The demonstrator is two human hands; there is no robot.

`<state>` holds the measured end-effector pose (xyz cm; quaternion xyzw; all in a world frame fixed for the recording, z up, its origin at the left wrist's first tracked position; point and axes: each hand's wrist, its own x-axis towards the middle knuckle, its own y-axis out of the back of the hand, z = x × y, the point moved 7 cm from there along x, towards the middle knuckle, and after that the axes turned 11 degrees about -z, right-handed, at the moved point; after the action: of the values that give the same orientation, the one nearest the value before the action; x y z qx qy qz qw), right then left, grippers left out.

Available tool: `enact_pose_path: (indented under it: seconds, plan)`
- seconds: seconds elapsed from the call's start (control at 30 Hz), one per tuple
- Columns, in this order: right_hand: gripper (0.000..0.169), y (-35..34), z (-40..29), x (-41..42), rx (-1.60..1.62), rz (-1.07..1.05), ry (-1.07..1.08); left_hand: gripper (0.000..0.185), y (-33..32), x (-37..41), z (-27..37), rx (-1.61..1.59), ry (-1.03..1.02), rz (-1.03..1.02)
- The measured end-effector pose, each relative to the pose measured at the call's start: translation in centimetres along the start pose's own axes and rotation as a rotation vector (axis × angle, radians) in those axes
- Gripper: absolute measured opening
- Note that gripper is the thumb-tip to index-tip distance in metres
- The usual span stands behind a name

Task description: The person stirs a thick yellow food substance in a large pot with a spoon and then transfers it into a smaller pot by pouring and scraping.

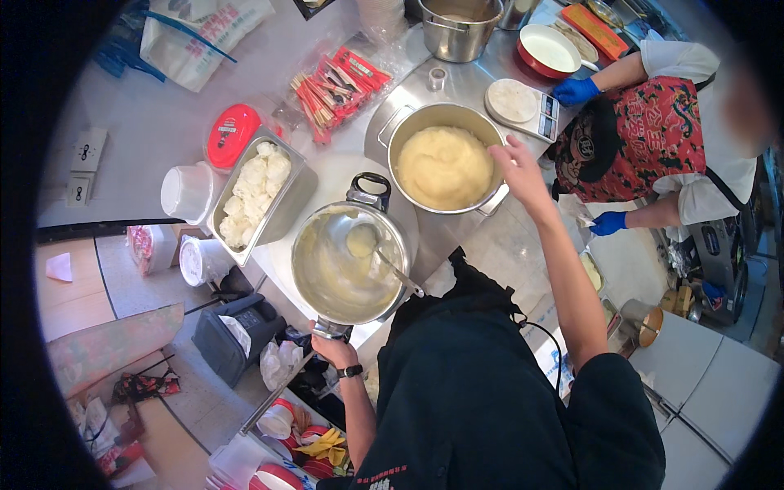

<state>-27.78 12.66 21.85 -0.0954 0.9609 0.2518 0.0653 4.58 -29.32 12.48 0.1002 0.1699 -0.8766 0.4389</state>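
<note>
My left hand (334,348) is closed round the near side handle of a steel pot (309,269) whose inside is smeared with a pale paste. A metal ladle (395,269) rests in that pot, its bowl coated with the paste. My right hand (513,164), fingers spread, is over the right rim of a second steel pot (422,205) filled with a smooth yellow mash (446,165); whether the fingertips touch the rim cannot be told. Left of the pots stands a deep steel pan (294,208) with white scoops (256,191) in it.
A co-worker's blue-gloved hand (576,91) is near a kitchen scale (547,116), the other (608,223) lower down. Behind stand a tall steel pot (456,46), a red frying pan (550,52) and packaged chopsticks (337,92). Plastic tubs (190,193) sit at the left edge.
</note>
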Motion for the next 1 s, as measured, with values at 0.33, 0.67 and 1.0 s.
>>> enact_pose_path:
  seconds: [0.33,0.67,1.0]
  plan:
    - [0.038,1.9,0.2,-5.7,-0.151,0.163,0.315,0.026,1.3,0.7,-0.7,0.028,-0.001,-0.009]
    - [0.048,-0.7,0.2,-7.8,-0.383,0.201,0.240,0.027,0.8,0.5,-0.4,0.040,0.021,-0.003]
    - [0.045,1.6,-4.1,-7.1,0.452,0.224,0.160,0.028,0.8,0.4,0.0,0.087,0.000,0.035]
